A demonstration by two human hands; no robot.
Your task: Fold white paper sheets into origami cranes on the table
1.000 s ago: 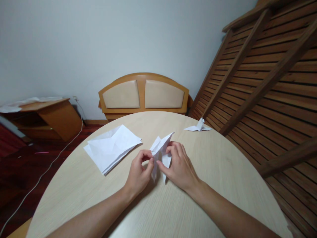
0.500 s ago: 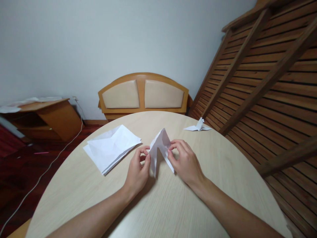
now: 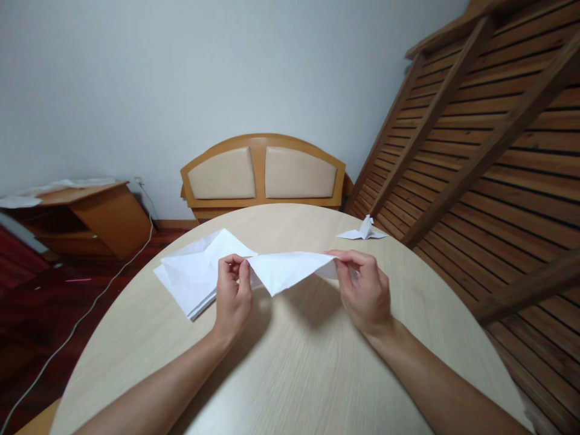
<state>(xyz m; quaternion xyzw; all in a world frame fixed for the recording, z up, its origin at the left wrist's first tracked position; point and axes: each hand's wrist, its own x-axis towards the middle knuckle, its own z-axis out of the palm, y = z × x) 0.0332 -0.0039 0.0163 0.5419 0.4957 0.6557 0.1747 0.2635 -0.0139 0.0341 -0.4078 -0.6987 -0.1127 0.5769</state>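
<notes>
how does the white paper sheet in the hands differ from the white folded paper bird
The white paper sheet is held by the left hand and right hand; the white folded paper bird sits on the pale round table. The sheet's flap droops in a broad triangle; the bird has slim, outspread wings. Both are white paper.

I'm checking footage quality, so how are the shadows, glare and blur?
Head view: soft shadow on the table under the held paper; head view: faint sheen at bottom centre; head view: dim floor at left, fine detail slightly soft.
</notes>
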